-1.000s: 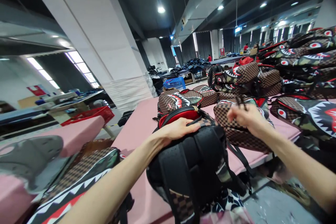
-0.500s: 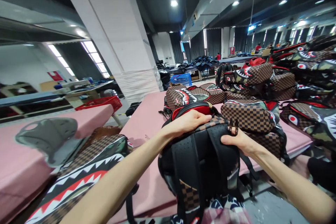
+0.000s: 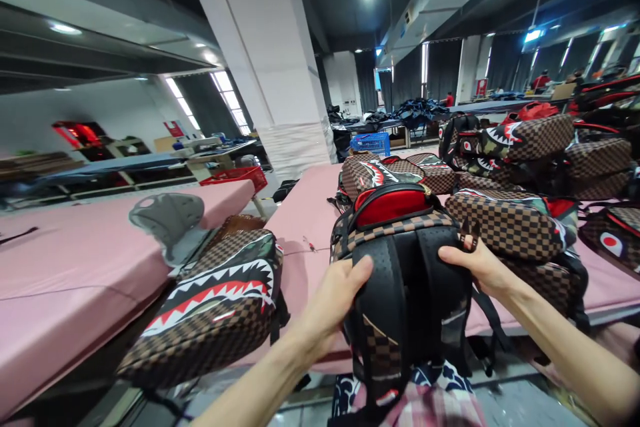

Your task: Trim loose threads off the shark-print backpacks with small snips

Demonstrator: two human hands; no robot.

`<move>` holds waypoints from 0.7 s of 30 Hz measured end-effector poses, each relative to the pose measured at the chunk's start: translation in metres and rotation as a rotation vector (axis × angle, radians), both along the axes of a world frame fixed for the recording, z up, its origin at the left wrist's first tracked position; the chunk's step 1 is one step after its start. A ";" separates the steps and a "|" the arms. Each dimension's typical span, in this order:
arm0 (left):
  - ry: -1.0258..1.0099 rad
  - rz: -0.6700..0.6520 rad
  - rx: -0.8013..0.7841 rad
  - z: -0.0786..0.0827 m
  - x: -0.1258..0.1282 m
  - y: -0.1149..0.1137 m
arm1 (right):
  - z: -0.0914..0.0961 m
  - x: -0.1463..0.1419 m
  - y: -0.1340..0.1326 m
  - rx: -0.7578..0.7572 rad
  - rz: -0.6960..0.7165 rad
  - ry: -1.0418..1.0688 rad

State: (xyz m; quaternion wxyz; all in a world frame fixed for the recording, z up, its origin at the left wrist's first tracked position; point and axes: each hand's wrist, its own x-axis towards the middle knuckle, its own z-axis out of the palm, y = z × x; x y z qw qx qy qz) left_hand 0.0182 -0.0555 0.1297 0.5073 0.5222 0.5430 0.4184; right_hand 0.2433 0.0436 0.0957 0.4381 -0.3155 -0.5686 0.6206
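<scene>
A black-backed backpack point(image 3: 415, 293) with brown checked trim stands upright in front of me, its padded straps towards me. The red lining shows at its top opening point(image 3: 393, 205). My left hand point(image 3: 343, 290) grips its left side, thumb on the strap and fingers out of sight behind the edge. At the right side my right hand point(image 3: 473, 263) holds it likewise, thumb on the right strap. A small dark two-pointed thing point(image 3: 469, 233) sits at the right fingers; its kind I cannot make out.
Checked shark-mouth backpacks are piled on the pink table point(image 3: 305, 207) to the right. Another such backpack point(image 3: 215, 300) lies at left beside a grey chair point(image 3: 170, 223). Beyond stand a white pillar point(image 3: 270, 67), a blue crate point(image 3: 370, 144) and a red crate point(image 3: 235, 178).
My left hand has moved from the backpack's top down to its left side, uncovering the red-lined opening. My right hand stays on the right side. The view has turned left.
</scene>
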 end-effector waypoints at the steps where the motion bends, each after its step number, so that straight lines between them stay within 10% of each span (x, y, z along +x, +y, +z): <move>1: -0.102 0.028 0.023 -0.003 0.009 0.004 | 0.000 0.002 -0.001 -0.003 -0.010 0.002; 7: 0.110 -0.004 0.410 -0.032 0.026 0.026 | -0.006 0.012 -0.001 0.022 -0.111 -0.018; 14: 0.256 -0.002 0.476 -0.042 0.013 0.035 | -0.012 0.007 0.006 0.113 -0.128 -0.062; 21: -0.051 -0.047 0.347 -0.034 0.008 0.035 | -0.015 0.002 0.007 0.144 -0.115 -0.059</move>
